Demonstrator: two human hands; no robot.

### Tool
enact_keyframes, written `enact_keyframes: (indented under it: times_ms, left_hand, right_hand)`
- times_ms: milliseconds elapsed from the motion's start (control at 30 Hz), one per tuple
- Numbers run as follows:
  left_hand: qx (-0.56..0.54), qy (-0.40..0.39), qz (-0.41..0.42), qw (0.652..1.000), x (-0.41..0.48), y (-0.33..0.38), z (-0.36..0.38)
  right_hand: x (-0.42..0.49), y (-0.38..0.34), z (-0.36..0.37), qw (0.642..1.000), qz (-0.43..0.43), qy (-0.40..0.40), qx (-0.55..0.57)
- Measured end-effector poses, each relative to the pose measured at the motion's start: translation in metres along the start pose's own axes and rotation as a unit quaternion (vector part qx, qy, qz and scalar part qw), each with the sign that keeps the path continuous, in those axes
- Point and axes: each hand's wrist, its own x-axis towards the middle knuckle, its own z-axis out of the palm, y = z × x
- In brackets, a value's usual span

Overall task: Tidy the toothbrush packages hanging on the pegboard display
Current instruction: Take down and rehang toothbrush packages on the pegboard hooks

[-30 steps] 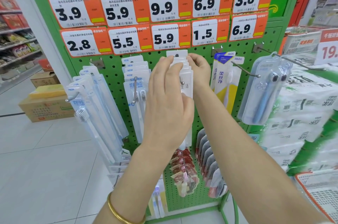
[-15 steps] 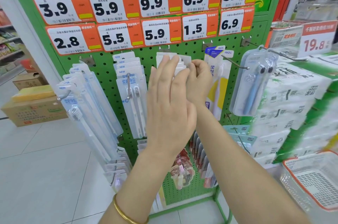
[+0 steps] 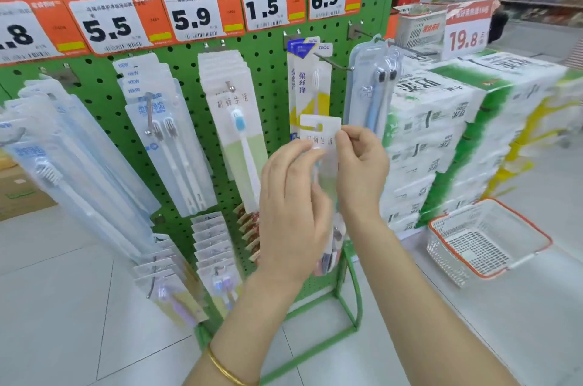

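Head view | right hand (image 3: 359,171) pinches the header card of one toothbrush package (image 3: 320,130), left hand (image 3: 293,206) holds its body, off any hook, before the pegboard (image 3: 271,76) | matching stack (image 3: 233,120) hangs straight on its peg | to do, I'd say: rehang this one; far-left packs (image 3: 63,165) look splayed.

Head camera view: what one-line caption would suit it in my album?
Left hand and right hand hold a toothbrush package before the green pegboard display.
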Motion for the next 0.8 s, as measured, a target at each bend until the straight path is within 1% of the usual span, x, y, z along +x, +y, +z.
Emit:
enact_keyframes:
  times_ms: [67,133,267,333,433,567,633,667,733,800]
  left_hand:
    - [-0.034,-0.026,-0.100,0.994,-0.011,0.001,0.014]
    - [-0.070,-0.064,-0.191,0.977,-0.018,0.001,0.031]
    - [-0.190,-0.128,-0.286,0.930,-0.026,0.018,0.062]
    - [-0.201,-0.145,-0.316,0.916,-0.033,0.029,0.074]
    - [-0.219,-0.130,-0.355,0.899,-0.045,0.040,0.090]
    - [-0.229,-0.083,-0.415,0.877,-0.054,0.046,0.108]
    - [-0.227,-0.071,-0.444,0.864,-0.057,0.047,0.116]
    - [-0.214,-0.073,-0.454,0.862,-0.059,0.048,0.120]
    - [-0.184,-0.079,-0.448,0.871,-0.066,0.050,0.127]
    - [-0.145,-0.089,-0.404,0.899,-0.076,0.052,0.134]
  right_hand:
    - [0.001,0.004,-0.024,0.999,0.029,-0.019,0.002]
    - [0.003,0.010,-0.043,0.997,0.065,-0.037,0.008]
    - [0.003,0.016,-0.076,0.990,0.120,-0.065,0.022]
    - [0.003,0.018,-0.094,0.988,0.127,-0.080,0.029]
    - [0.001,0.026,-0.122,0.982,0.151,-0.113,0.021]
    - [-0.016,0.055,-0.161,0.954,0.241,-0.168,-0.055]
    - [-0.028,0.067,-0.173,0.946,0.243,-0.201,-0.081]
    - [-0.033,0.071,-0.177,0.947,0.237,-0.204,-0.082]
    - [-0.039,0.076,-0.180,0.954,0.229,-0.183,-0.056]
    - [-0.042,0.079,-0.180,0.957,0.247,-0.150,-0.002]
